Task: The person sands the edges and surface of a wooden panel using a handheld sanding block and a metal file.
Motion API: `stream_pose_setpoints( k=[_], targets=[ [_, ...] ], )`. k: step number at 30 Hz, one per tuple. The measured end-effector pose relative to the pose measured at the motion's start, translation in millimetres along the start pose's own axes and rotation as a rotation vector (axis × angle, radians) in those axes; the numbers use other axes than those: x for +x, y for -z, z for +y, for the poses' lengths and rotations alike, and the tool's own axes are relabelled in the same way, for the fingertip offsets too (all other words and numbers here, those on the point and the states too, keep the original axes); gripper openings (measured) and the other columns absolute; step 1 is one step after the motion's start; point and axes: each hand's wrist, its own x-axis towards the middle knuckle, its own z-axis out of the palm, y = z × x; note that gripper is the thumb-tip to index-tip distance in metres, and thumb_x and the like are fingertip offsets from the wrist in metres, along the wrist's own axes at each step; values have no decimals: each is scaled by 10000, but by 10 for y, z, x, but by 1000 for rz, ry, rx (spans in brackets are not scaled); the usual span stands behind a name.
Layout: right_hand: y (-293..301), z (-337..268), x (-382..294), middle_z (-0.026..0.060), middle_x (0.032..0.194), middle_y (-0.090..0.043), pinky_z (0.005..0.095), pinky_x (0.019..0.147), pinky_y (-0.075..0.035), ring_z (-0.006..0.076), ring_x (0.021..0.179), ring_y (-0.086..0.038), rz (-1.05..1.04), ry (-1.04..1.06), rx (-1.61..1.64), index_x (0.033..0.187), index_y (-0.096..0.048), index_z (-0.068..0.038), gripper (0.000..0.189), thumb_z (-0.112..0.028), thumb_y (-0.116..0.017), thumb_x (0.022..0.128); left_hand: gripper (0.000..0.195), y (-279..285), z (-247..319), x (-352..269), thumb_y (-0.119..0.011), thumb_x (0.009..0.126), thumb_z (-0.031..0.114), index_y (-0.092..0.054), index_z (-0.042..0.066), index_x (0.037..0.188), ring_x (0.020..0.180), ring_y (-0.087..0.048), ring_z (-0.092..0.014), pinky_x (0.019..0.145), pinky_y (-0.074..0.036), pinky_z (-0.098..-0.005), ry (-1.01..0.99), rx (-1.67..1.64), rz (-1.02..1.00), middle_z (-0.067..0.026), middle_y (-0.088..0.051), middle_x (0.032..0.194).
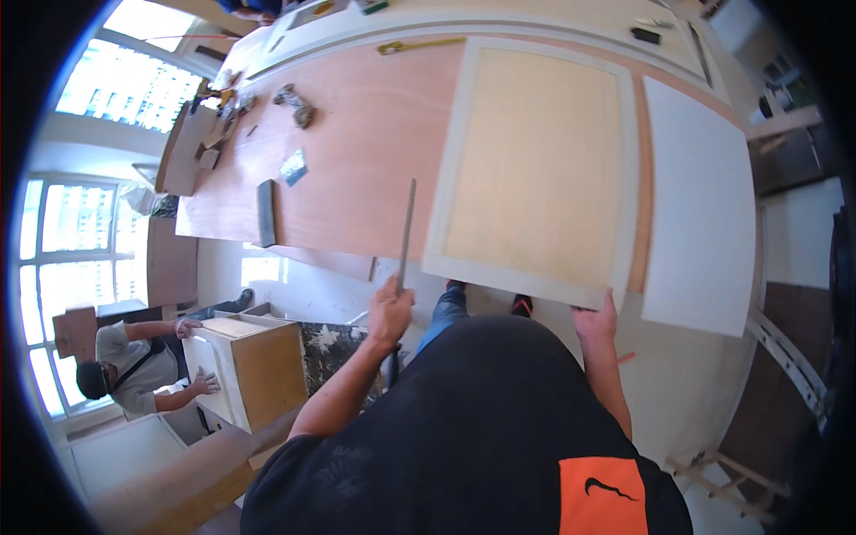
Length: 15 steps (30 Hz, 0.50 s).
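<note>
My left hand is closed around the lower end of a long, narrow grey metal tool, perhaps a file. Its tip points away from me, left of a framed cabinet panel with a pale wood-grain centre and white border. My right hand grips the panel's near edge, thumb on top; the fingers underneath are hidden. The panel lies flat on a pinkish plywood sheet and juts slightly over its near edge. To its right lies a plain white board.
A dark sanding block, blue packet and crumpled cloth lie on the plywood. A yellow tool lies along the far side. At left, another person handles a wooden cabinet box. A ladder stands right.
</note>
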Motion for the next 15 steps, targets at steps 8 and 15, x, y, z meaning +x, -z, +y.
stream_pose_setpoints(
  k=[8, 15],
  targets=[
    [17, 266, 165, 130, 1278, -595, 503, 1018, -484, 317, 1207, -563, 185, 155, -325, 1289, -526, -55, 393, -234, -650, 963, 190, 385, -505, 1008, -555, 849, 110, -627, 45, 1013, 522, -488, -95, 483, -403, -297, -82, -79, -28, -9, -549, 661],
    [-261, 555, -6, 94, 1170, -634, 468, 949, -526, 271, 1103, -611, 153, 158, -532, 1212, -573, -58, 357, -304, -651, 965, 329, 724, -882, 1717, -574, 813, 111, -641, 25, 1123, 610, -592, -319, 624, -471, -437, -61, -30, -36, -181, -610, 668]
  ],
)
